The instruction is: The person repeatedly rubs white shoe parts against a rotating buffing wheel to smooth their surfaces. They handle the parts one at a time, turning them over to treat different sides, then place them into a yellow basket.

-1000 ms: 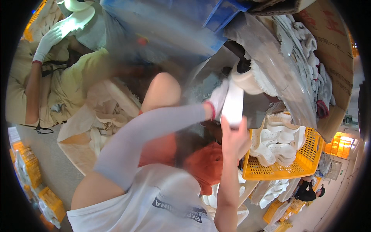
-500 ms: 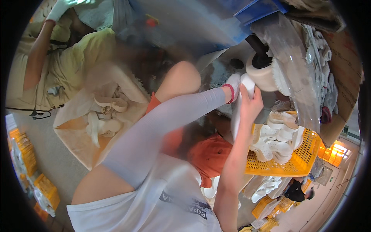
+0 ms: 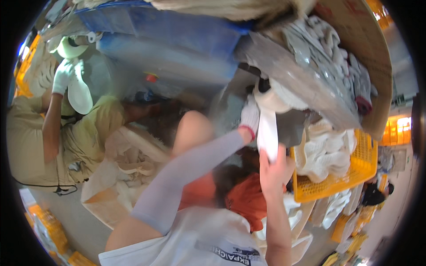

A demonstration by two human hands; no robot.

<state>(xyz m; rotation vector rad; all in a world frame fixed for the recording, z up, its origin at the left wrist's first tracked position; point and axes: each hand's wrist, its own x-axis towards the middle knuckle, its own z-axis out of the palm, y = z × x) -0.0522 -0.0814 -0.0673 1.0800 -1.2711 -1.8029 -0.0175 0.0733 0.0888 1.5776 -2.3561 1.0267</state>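
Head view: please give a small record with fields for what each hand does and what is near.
left hand: in a white glove with a red cuff, pale sleeve on the forearm, touching the top of the white sock
right hand: bare, gripping the lower end of the white sock
sock form: white, rounded, above the sock
yellow basket: to the right, holds white socks
co-worker's hand: gloved, far left, at a white piece
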